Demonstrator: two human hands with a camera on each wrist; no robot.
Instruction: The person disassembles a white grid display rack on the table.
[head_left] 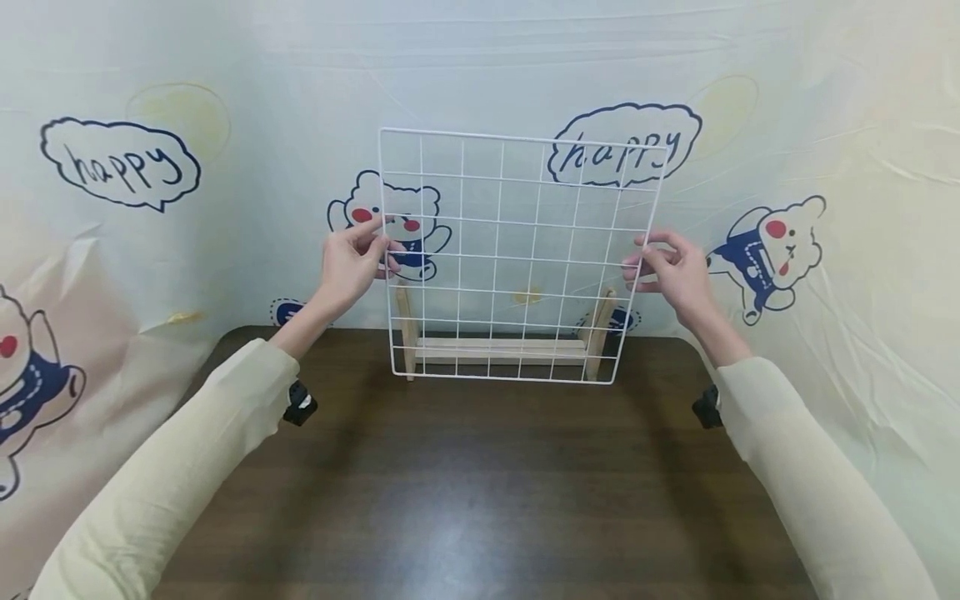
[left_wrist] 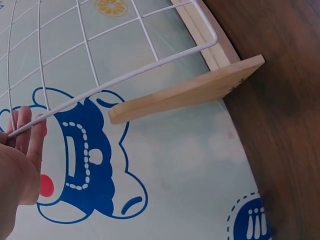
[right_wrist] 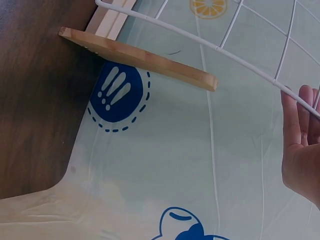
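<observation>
A white wire grid panel (head_left: 502, 378) is held up above the table, roughly upright and facing me. My left hand (head_left: 352, 262) pinches its left edge wire between thumb and fingers, some fingers passing behind the mesh. On the opposite side, my right hand (head_left: 682, 279) grips the right edge wire in much the same way. Behind the panel's lower part stands a wooden stand (head_left: 507, 342) with two side uprights and a crossbar. In the left wrist view, one upright (left_wrist: 185, 95) points past the panel's corner; the right wrist view shows the other upright (right_wrist: 150, 61).
The dark brown table (head_left: 450, 483) stretches toward me, its far edge meeting a pale cloth backdrop (head_left: 495, 75) printed with bears and "happy" bubbles. Small black devices (head_left: 300, 404) sit at both wrists.
</observation>
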